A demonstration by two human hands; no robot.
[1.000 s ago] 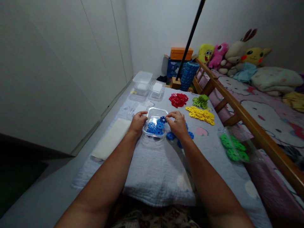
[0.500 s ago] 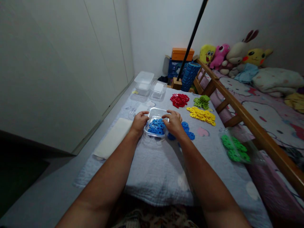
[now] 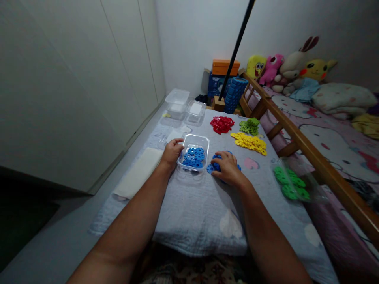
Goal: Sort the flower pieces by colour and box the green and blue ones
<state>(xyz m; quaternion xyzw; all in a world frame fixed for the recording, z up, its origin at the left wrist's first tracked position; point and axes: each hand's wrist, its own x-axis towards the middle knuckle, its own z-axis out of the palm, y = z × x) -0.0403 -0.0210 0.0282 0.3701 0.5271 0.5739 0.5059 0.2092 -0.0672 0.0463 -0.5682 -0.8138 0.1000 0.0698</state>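
My left hand point(image 3: 173, 153) pinches the left rim of a clear plastic container point(image 3: 179, 162), which stands on the cloth-covered table. Inside the container lies a heap of blue snowflake discs point(image 3: 194, 157). To its right, my right hand point(image 3: 227, 165) is curled over a loose pile of blue snowflake discs point(image 3: 210, 169), with thumb and fingers around some of them. The hand hides much of that pile. Farther back are piles of red discs point(image 3: 221, 124), yellow discs point(image 3: 250, 142) and light green discs point(image 3: 249, 126).
Two clear containers point(image 3: 196, 110) stand at the table's far left. A folded cream cloth point(image 3: 137, 173) lies left of my left forearm. At the right edge, a clear bag holds green discs point(image 3: 290, 183), beside the wooden bed rail point(image 3: 291, 130). A black pole point(image 3: 237, 49) rises behind.
My right hand has left the container's right side and moved right and down onto the loose blue discs. My left hand stays on the container's rim. The view has shifted slightly.
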